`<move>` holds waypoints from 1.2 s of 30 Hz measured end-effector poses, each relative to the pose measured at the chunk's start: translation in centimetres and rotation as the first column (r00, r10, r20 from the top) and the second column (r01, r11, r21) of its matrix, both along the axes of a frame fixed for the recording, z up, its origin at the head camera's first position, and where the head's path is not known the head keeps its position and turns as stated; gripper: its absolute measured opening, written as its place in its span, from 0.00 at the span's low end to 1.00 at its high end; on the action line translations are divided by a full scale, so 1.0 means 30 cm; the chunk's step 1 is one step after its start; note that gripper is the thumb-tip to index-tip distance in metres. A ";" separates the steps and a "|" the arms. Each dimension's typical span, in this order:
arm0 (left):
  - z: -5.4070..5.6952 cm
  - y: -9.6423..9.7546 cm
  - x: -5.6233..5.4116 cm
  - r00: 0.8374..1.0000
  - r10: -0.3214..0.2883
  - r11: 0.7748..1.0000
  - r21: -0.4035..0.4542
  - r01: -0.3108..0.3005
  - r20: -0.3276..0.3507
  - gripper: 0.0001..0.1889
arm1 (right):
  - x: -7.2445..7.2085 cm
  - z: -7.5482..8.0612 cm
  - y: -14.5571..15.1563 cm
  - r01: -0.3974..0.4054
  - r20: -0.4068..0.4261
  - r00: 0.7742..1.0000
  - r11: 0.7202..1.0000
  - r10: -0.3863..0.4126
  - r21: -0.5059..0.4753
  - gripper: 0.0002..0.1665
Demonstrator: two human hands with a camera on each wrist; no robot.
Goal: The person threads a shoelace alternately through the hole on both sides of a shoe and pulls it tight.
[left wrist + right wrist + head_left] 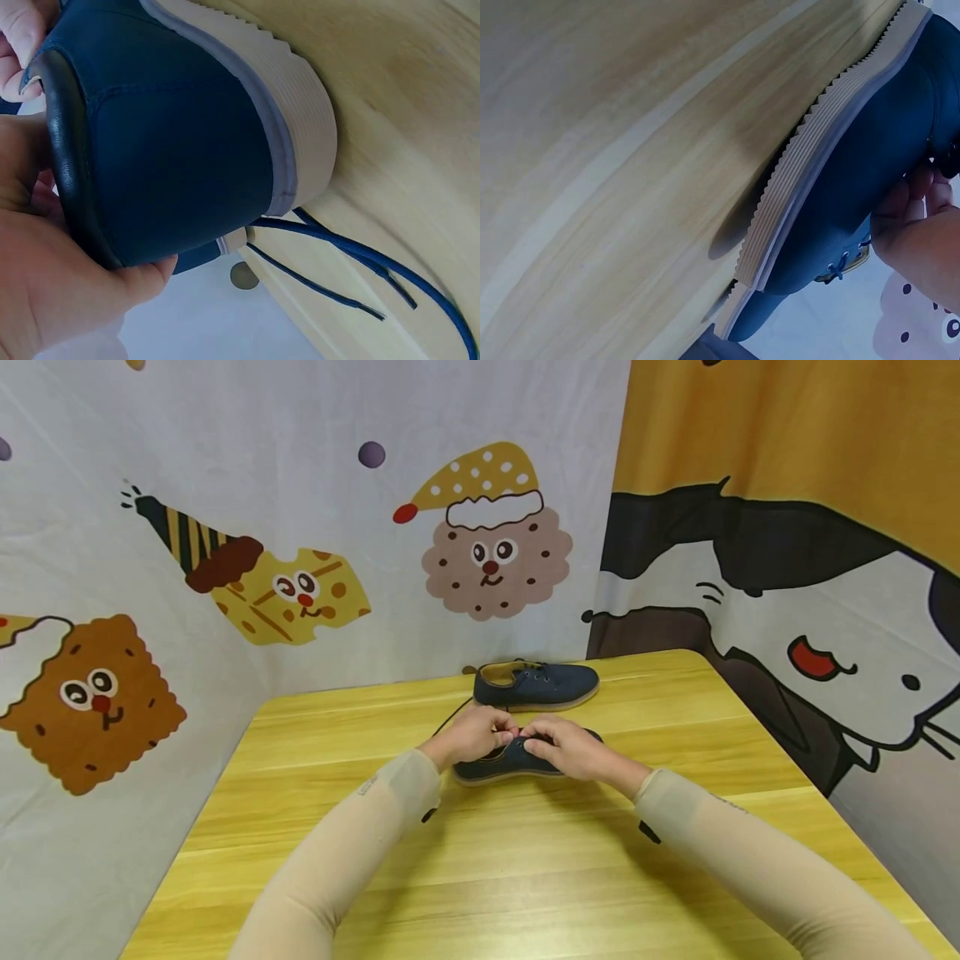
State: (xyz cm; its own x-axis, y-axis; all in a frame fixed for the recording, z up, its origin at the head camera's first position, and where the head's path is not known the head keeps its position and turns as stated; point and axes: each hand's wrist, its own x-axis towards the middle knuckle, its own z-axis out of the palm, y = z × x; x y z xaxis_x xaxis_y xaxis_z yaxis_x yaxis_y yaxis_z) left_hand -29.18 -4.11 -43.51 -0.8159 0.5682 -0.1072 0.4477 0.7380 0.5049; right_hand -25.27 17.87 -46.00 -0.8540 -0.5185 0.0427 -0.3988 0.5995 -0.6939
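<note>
A navy lace-up shoe [480,770] with a pale ridged sole sits upright on the table, toe to the right. Over its opening my left hand [476,732] grips the collar, a digit curled over the outside in the left wrist view. My right hand [566,748] pinches the eyelet edge with thumb and fingers, the fingertips of both hands almost meeting. What lies between those fingertips is too small to make out. Dark blue laces [352,251] trail on the table behind the heel. A matching second shoe [562,687] stands just beyond, its lace through the eyelets.
Both shoes stand near the back of the light wood table [510,877]. A white curtain [315,410] with cartoon figures hangs behind the table, and an orange cartoon curtain [817,435] on the right.
</note>
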 end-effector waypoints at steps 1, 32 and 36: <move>0.001 0.000 0.001 1.000 0.003 1.000 0.007 -0.004 0.002 0.05 | -0.001 0.000 0.000 0.004 -0.001 1.000 1.000 -0.004 0.000 0.07; 0.003 0.047 0.172 0.828 -0.132 0.958 -0.286 -0.035 -0.545 0.16 | 0.006 0.020 -0.007 0.063 -0.034 0.997 0.998 -0.063 0.000 0.04; -0.013 0.054 0.182 0.741 -0.198 0.944 -0.328 -0.032 -0.641 0.13 | 0.008 0.020 -0.003 0.040 -0.021 0.999 0.999 -0.041 -0.022 0.07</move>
State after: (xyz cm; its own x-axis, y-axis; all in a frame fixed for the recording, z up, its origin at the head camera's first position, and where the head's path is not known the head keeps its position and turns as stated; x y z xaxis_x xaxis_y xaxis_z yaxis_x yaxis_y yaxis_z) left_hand -23.73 -2.49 -43.91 -0.6949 0.6695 0.2624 0.6467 0.7414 -0.1790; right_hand -25.03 17.76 -45.39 -0.8730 -0.4823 0.0718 -0.3892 0.6006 -0.6984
